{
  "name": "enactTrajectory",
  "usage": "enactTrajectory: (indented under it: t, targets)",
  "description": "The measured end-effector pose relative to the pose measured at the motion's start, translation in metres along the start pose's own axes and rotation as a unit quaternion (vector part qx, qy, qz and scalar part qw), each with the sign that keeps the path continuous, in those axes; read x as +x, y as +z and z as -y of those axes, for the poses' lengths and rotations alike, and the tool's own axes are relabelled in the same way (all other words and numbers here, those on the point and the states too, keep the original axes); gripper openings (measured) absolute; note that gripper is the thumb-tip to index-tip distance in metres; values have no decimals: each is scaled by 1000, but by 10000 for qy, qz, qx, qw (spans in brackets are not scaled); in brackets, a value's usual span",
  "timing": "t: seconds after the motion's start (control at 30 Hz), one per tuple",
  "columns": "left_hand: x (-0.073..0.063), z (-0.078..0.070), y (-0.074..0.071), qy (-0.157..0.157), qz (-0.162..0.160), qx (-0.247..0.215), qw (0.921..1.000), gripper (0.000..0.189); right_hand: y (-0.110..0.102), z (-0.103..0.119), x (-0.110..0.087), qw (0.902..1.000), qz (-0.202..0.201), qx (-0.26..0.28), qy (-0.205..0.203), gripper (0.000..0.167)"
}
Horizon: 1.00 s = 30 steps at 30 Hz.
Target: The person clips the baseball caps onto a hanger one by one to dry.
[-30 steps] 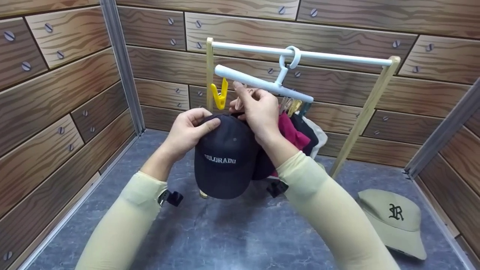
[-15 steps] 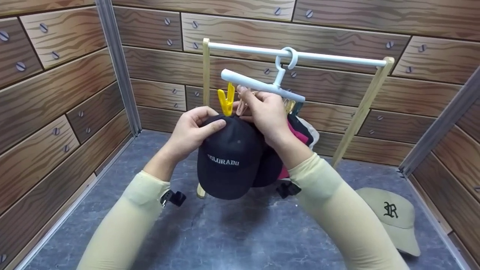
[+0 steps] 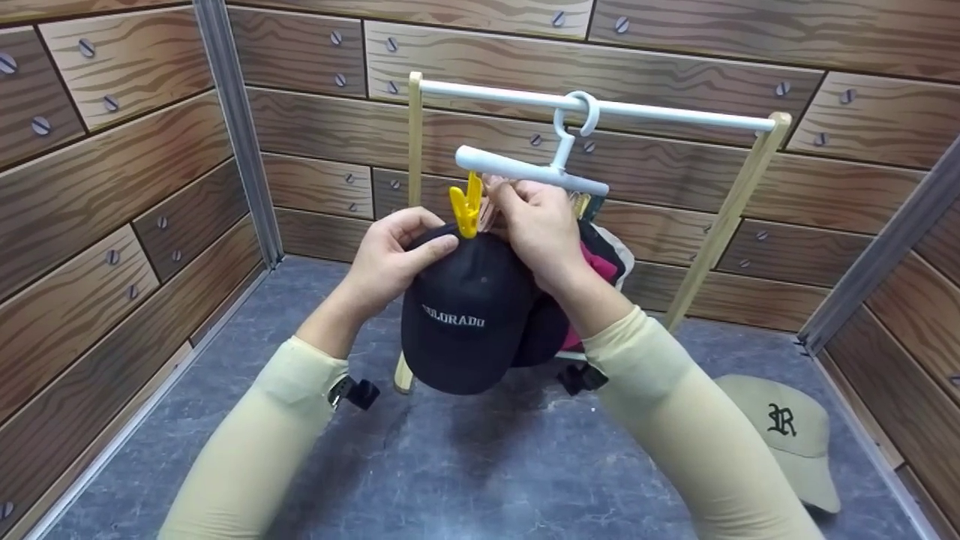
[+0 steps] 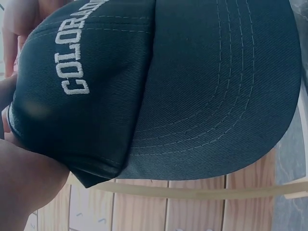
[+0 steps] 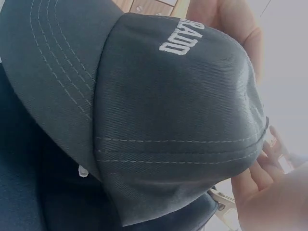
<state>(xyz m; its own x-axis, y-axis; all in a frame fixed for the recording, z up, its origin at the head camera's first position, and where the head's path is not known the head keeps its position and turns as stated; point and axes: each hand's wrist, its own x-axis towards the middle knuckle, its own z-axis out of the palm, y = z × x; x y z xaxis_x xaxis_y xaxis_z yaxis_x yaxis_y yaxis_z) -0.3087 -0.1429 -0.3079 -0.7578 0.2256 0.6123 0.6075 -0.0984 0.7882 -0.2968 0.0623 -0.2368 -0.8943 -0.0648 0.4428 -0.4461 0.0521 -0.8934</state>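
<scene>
A dark baseball cap (image 3: 465,315) lettered COLORADO hangs crown up in the head view, brim down. My left hand (image 3: 397,251) grips the left top of its crown, thumb in front. At the right of the crown's top, my right hand (image 3: 546,232) pinches a pink clothespin (image 3: 487,216), partly hidden by the fingers. A yellow clothespin (image 3: 466,214) on the white hanger (image 3: 517,169) stands between the hands, its lower end at the cap's top. Whether either clothespin bites the fabric, I cannot tell. In the right wrist view, the cap (image 5: 168,101) hides part of the left hand.
The hanger hooks over the white bar (image 3: 675,112) of a wooden rack. Behind my right hand hang more caps, one magenta (image 3: 600,262) and one white (image 3: 622,255), with further clips above. An olive cap (image 3: 795,427) lies on the grey floor at right. Plank-patterned walls enclose the space.
Both hands and the dark cap have moved slightly right. The hanger's left end has dropped and shifted right, bringing the yellow clothespin down to the crown. The right hand keeps pinching the pink clothespin.
</scene>
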Motion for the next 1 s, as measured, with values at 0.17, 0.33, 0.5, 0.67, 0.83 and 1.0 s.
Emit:
enactTrajectory:
  t: [0.17,0.33,0.5,0.67,0.83,1.0]
  targets:
    - [1,2,-1,24,61,-93,9999,5,-2,0,-1,9990,-84,-343,-269,42]
    - [0,3,-1,83,225,-258,9994,5,-3,0,-2,9978,-75,-472,-466,46]
    - [-1,2,-1,181,436,-323,9984,6,-3,0,-3,9992,49,-274,-274,46]
    - [-1,2,0,123,404,-369,9984,5,-3,1,-5,9996,135,-124,-206,46]
    - [-1,1,1,-19,172,-393,9991,7,-4,1,-6,9993,244,-211,-196,47]
    - [-2,-2,4,-83,-25,-321,9994,8,-5,3,-6,9991,381,-141,-102,47]
